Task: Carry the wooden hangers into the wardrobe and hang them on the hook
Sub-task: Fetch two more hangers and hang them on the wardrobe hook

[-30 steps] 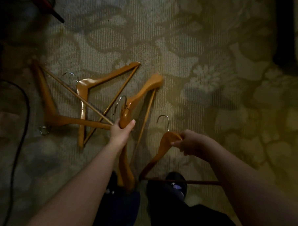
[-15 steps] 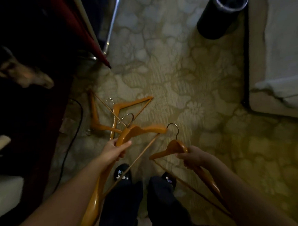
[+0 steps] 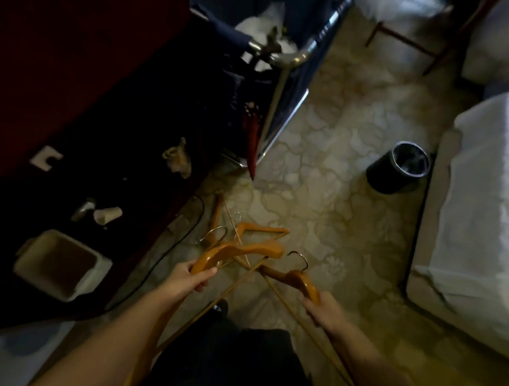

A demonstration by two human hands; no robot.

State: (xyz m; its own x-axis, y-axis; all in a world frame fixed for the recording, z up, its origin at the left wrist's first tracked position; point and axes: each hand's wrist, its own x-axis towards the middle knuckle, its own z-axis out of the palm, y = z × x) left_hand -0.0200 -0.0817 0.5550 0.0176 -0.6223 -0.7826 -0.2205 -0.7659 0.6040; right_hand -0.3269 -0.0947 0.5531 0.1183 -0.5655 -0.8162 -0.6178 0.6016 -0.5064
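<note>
**Head view, looking down.** The landmark is the black waste bin (image 3: 398, 170) on the patterned carpet (image 3: 320, 195).

- **Left hand:** Below and left of the bin, the left hand (image 3: 189, 277) is clenched round the shoulder of the first hanger (image 3: 245, 249). Its bright hook (image 3: 215, 234) is turned away from the bin.
- **Right hand:** Below the bin and nearer the person, the right hand (image 3: 322, 309) is closed round the shoulder of the second hanger (image 3: 293, 277). Its dark hook (image 3: 299, 258) is turned up towards the bin.
- **Held hangers:** The lower bars of the two are crossed between the hands.
- **On the floor:** Two floor hangers (image 3: 262, 230) lie overlapped on the carpet, left of the bin and just beyond the first hanger.
- **Surroundings:** A dark desk (image 3: 109, 145) is seen far left of the bin, and a bed (image 3: 479, 217) just beside it on the right. The wardrobe is not in view.

The step in hand is judged to be the lift and carry. The held hangers are best drawn apart before walking, so that the crossed bars are freed and neither hook is caught on the pair below. Each should be gripped close to its neck with the hook uppermost, so that it can be offered to the wardrobe hook without regrasping. The overlapped pair should be lifted one at a time.
</note>
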